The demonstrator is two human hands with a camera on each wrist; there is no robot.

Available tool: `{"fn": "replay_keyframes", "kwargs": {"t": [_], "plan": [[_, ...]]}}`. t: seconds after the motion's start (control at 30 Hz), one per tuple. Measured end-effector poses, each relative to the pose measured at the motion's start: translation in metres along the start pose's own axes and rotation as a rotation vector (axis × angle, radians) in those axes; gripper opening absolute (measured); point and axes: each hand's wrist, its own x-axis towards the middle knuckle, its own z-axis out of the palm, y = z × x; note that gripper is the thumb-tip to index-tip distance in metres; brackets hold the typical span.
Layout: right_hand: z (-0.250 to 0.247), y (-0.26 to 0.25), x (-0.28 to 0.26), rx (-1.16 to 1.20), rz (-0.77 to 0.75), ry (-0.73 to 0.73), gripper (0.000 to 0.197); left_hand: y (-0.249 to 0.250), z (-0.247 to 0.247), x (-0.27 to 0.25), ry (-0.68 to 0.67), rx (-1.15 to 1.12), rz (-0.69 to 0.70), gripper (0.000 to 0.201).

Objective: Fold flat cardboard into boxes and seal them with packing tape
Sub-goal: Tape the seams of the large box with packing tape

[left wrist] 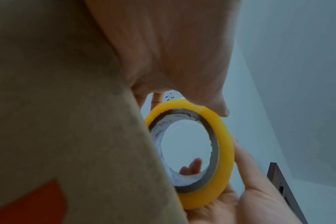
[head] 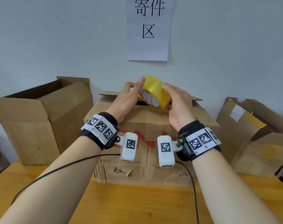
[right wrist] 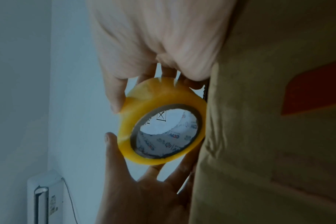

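Head view: left hand (head: 124, 101) and right hand (head: 178, 105) both grip the yellow packing tape roll (head: 155, 92) above the cardboard box (head: 153, 126).

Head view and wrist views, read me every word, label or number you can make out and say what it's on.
"寄件区": paper sign on the wall.
Red lettering on the middle box: hidden behind the wrist cameras.
Small print lower on that box: too small.
Blue brand print inside the tape roll core: mirrored, blurred, unreadable.

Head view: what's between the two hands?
The yellow tape roll, gripped from both sides by the left hand and right hand, above the middle cardboard box. Both wrist views confirm.
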Motion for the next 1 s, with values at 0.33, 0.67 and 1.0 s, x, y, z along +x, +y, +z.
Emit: {"fn": "replay_keyframes", "kwargs": {"t": [0.33,0.67,1.0], "plan": [[-0.002,0.005,0.001,0.034,-0.047,-0.005,0.045,0.002,-0.001,-0.006,-0.063,-0.074,0.015,0.080],[0.000,0.005,0.001,-0.032,0.074,0.090,0.059,-0.007,-0.001,-0.004,0.012,-0.039,0.076,0.063],[-0.006,-0.004,-0.007,0.136,0.152,-0.180,0.026,-0.015,-0.002,-0.003,0.004,0.085,0.212,0.059]]}}
